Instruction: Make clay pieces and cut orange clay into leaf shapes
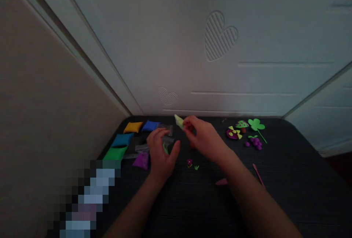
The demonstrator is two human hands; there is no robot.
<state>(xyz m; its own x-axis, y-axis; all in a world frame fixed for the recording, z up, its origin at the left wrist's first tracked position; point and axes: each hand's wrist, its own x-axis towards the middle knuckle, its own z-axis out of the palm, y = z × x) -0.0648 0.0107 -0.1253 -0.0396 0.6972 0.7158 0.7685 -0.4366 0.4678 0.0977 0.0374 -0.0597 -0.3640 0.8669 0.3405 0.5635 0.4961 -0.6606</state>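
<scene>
My right hand (206, 137) is raised over the dark table, its thumb and fingers pinching a small pale yellow packet (179, 121) by one end. Lower and to the left, my left hand (161, 154) has its fingers curved and its thumb apart, with nothing visibly gripped. Behind that hand shows part of a light green packet (165, 147), and beside it lies a purple clay packet (141, 160). A small purple flower (189, 162) and a green leaf piece (196, 167) rest between my forearms. Something orange-red (192, 145) is mostly hidden under my right hand.
Yellow (133, 127), blue (150, 125), teal (122, 140) and green (115, 153) packets lie at left. Far right are a green clover shape (256, 124), purple grapes (256, 142) and a mushroom cap (242, 123). A pink tool (258, 175) lies near my right forearm. A white panel (176, 47) stands behind.
</scene>
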